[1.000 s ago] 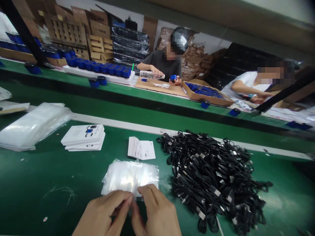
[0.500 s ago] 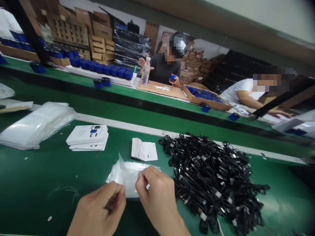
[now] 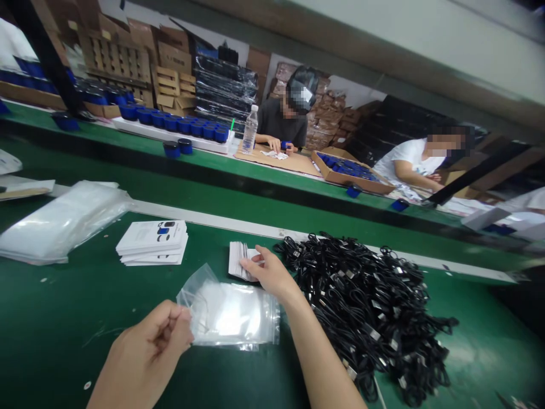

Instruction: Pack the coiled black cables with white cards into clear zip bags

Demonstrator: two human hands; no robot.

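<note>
My left hand is closed in a pinch on the upper corner of a clear plastic bag. That bag lies flat on the green work surface, with its pinched end lifted a little. Further forward, my right hand reaches over a small stack of white cards. Its thumb and forefinger are apart and touch the fanned cards; the other fingers are partly hidden. Left of the cards lies a pile of printed leaflets, showing pictures of dark and blue items.
To the right spreads a heap of black USB cables. A thick stack of clear bags lies at left. Beyond a raised green ledge, co-workers sit near blue cups, a water bottle and a carton of blue items.
My right hand has left the bag and moved forward to the card stack. The bag now lies flatter, with my left hand still pinching it and shifted slightly left.
</note>
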